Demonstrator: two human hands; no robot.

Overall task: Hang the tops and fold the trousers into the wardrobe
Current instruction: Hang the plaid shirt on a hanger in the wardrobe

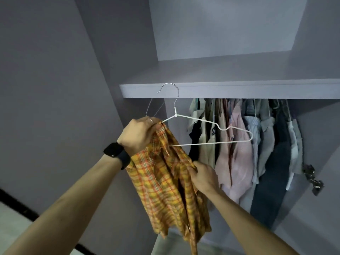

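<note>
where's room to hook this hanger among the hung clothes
Bare gap between the wardrobe's left wall and the first pale top; a slimmer one right of the last grey top, by the hinge. Between them the hung clothes are packed tight.

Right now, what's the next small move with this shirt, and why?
Probably use the right hand to draw the free shoulder of the orange-yellow plaid shirt over the bare arm of the white wire hanger. The left hand grips the shirt and the hanger's other end together. The right hand only pinches fabric lower down, and that bare arm carries nothing.
</note>
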